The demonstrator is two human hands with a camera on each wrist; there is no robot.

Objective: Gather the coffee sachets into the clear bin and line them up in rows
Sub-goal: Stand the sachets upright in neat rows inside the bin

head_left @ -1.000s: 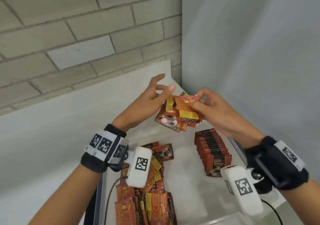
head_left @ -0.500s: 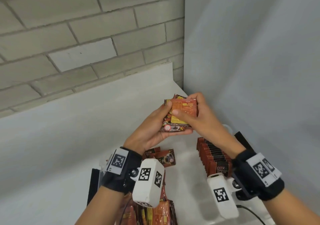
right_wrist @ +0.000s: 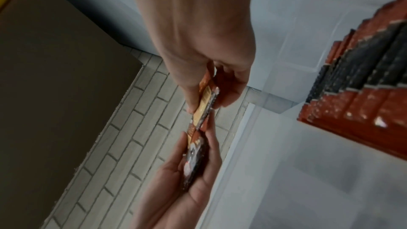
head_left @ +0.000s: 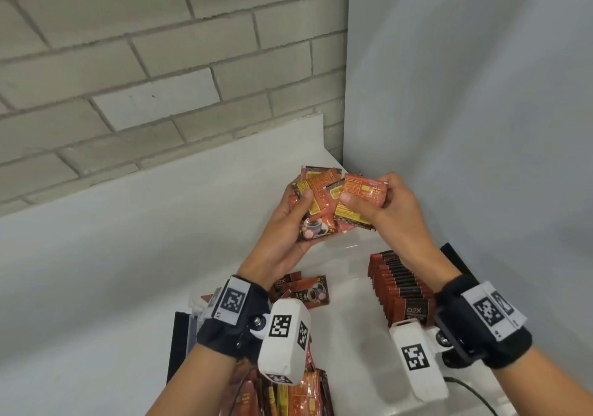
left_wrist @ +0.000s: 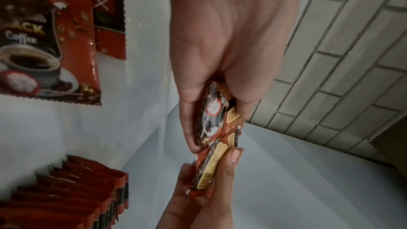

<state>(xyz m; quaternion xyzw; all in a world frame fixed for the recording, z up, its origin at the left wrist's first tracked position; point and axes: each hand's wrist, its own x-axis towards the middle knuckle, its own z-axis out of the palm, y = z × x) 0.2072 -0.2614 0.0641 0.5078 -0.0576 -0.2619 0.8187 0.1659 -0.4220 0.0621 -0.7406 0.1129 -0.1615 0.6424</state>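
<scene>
1. Since half a second ago the squared stack has fanned apart between both hands. Head view: left hand (head_left: 288,232) grips a loose bundle of sachets (head_left: 316,204); right hand (head_left: 385,210) pinches the front sachet (head_left: 359,199). Both are held above the clear bin (head_left: 349,274).
2. Head view, in the bin: upright row (head_left: 401,287), front pack reads "D2X"; loose sachets (head_left: 305,290) at left.
3. Left wrist: a flat pack (left_wrist: 50,46) reads "ACK Coffee".
4. Right wrist: blurred; thumb and fingers (right_wrist: 229,93) clamp the sachet's edge.
</scene>
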